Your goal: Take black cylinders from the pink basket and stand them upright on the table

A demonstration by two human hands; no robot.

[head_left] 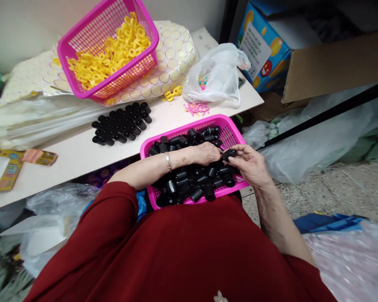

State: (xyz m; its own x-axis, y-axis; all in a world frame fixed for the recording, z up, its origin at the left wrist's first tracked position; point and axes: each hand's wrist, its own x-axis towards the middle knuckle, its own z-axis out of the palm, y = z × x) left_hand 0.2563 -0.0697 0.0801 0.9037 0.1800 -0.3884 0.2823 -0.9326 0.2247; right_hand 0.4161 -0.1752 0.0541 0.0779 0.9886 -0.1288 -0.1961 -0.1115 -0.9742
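My right hand pinches a small black plastic cylinder over the right side of a pink basket. Close beside it, my left hand is closed, its fingertips near the cylinder's left end; what they hold, if anything, is hidden. The basket rests in front of my body, against the table edge, and is full of loose black cylinders lying at all angles. On the table, more black cylinders stand upright in a tight group of rows.
A second pink basket of yellow ring-like plastic pieces stands at the back on dotted sheeting. A white plastic bag lies by small pink pieces. An open blue carton is right; yellow packaging lies left.
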